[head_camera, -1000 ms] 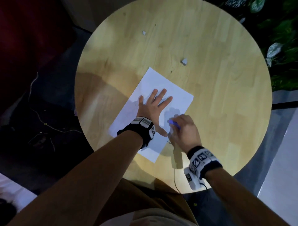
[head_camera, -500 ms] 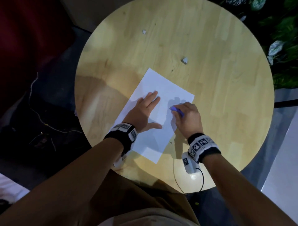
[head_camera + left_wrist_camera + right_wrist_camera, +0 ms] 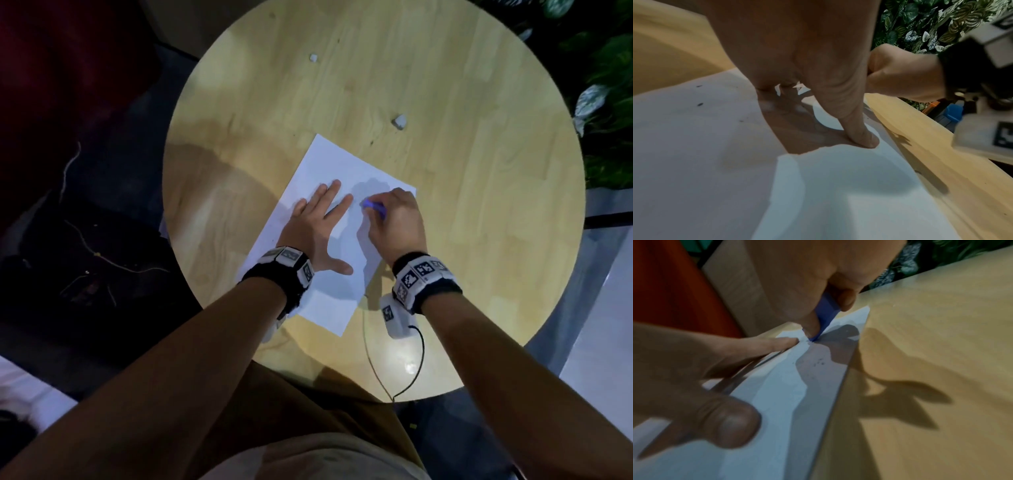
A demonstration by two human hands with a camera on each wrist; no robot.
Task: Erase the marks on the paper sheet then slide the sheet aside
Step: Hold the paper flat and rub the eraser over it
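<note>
A white paper sheet [image 3: 329, 164] lies slantwise on the round wooden table [image 3: 479, 171]. My left hand [image 3: 317, 226] lies flat on the sheet with fingers straight and thumb spread, pressing it down; its thumb [image 3: 857, 126] touches the paper [image 3: 715, 162]. My right hand [image 3: 394, 219] pinches a blue eraser [image 3: 371, 205] whose tip [image 3: 816, 337] touches the sheet [image 3: 777, 394] just beyond the left index fingertip [image 3: 791, 341]. Small dark specks [image 3: 819, 363] lie on the paper near the eraser, and a few more specks [image 3: 699, 104] show in the left wrist view.
Two small pale crumbs lie on the table, one [image 3: 399, 120] beyond the sheet's far edge, another [image 3: 312, 57] farther back. A thin cable [image 3: 416, 363] runs from the right wrist over the table's near edge. Leafy plants [image 3: 603, 85] stand right of the table.
My right hand with the eraser has moved forward along the sheet's right side toward its far corner. My left hand slid left and back, then settled flat beside the eraser.
</note>
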